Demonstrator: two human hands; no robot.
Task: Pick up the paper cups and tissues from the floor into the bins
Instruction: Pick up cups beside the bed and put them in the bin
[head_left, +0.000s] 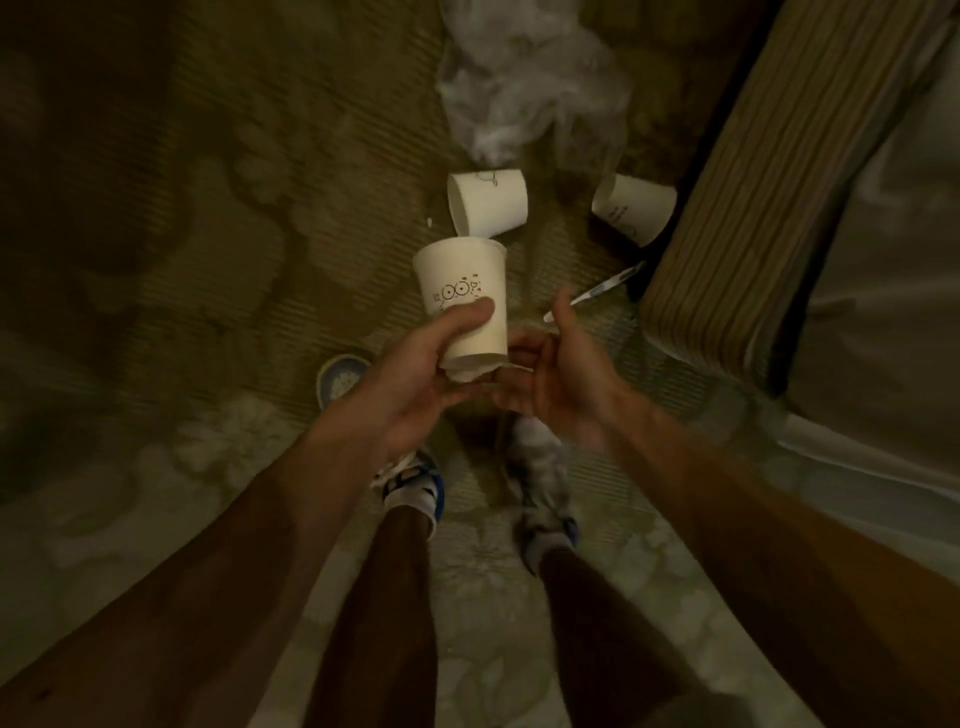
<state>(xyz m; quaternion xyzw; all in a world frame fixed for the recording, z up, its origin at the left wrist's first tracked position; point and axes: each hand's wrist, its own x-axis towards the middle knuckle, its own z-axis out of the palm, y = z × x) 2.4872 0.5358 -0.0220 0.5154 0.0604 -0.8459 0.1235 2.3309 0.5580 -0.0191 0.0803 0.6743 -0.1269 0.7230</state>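
Head view, looking down. Nearest the camera, two bare forearms reach forward above the person's shoes on a patterned carpet.

Left hand: palm turned inward, fingers curled under the lower end of a paper cup and thumb pressed across its printed side, gripping it. The cup's narrow base sits within the fingers and its wide mouth points away from them. A second rim shows at the base, so another cup may be nested there.

Right hand: palm facing the left hand, thumb raised, fingers loosely bent and holding nothing. Its fingertips lie just beside the cup's base; contact cannot be judged.

A round blue-and-white object lies left of the left-hand fingers, and a thin pen-like stick just beyond the right thumb.

Beyond the fingers, a second cup lies on its side near the held cup's mouth, and a third cup lies tilted to the right, beside ribbed furniture.

Farthest away is a crumpled pale mass, either tissue or plastic film; the blur prevents telling which.
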